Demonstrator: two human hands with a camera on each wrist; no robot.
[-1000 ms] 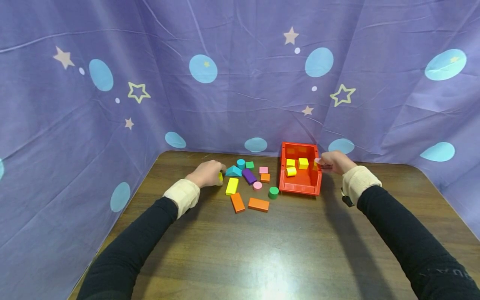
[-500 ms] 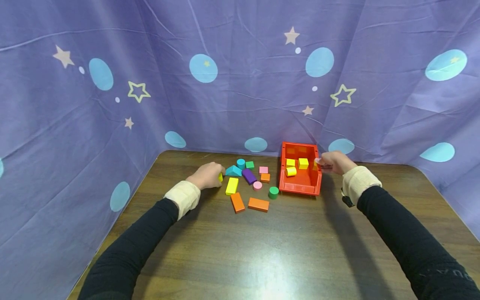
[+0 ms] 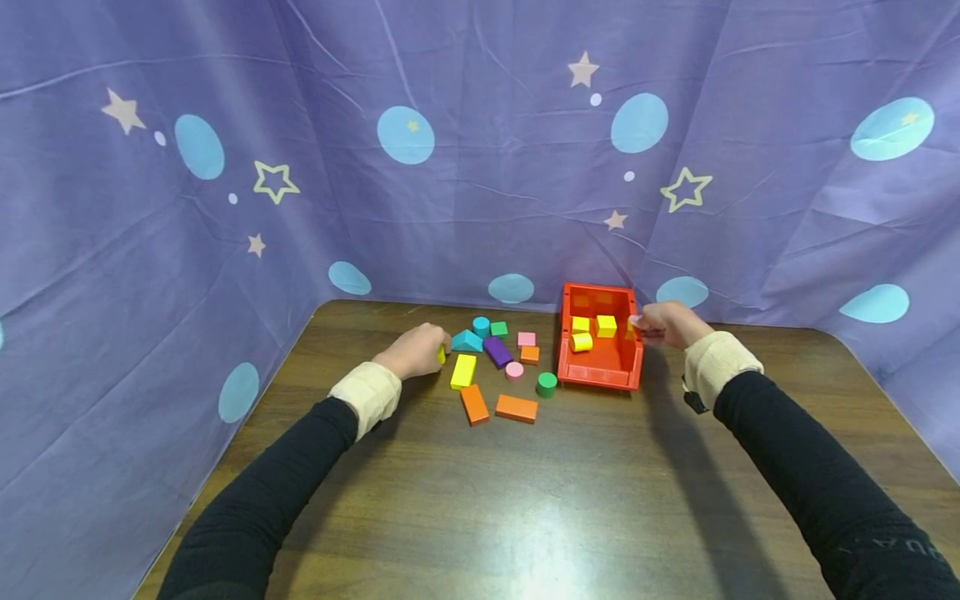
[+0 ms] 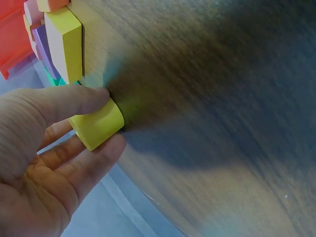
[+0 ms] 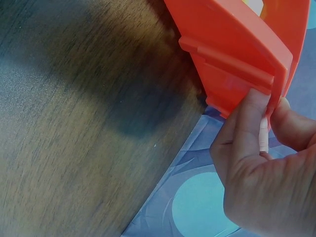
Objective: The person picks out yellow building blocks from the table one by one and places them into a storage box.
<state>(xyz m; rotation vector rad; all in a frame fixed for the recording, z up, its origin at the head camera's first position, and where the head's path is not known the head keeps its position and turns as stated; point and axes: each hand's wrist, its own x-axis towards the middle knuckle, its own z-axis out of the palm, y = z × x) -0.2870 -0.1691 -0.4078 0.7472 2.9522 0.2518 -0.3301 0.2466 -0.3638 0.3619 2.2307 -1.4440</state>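
Note:
My left hand (image 3: 415, 350) pinches a yellow cylinder block (image 4: 98, 124) between thumb and fingers, low over the table at the left end of the loose blocks. The red bin (image 3: 598, 377) stands to the right of those blocks, with several yellow blocks inside, among them a cube (image 3: 606, 327) and a cylinder (image 3: 581, 342). My right hand (image 3: 671, 323) grips the bin's right wall, thumb on the rim and fingers against the outer side (image 5: 237, 69). Nearest the left hand are a teal triangular block (image 3: 467, 341) and a yellow rectangular block (image 3: 463, 372).
Between hand and bin lie a purple block (image 3: 497, 352), a teal cylinder (image 3: 481, 327), green, pink and small orange pieces. Two orange bricks (image 3: 474, 405) and a green cylinder (image 3: 547, 384) lie nearer the front. A purple curtain (image 3: 480, 208) hangs behind the wooden table (image 3: 480, 500).
My left hand has shifted very slightly, still pinching the yellow cylinder block. The right hand keeps its grip on the bin, and the loose blocks stay where they were.

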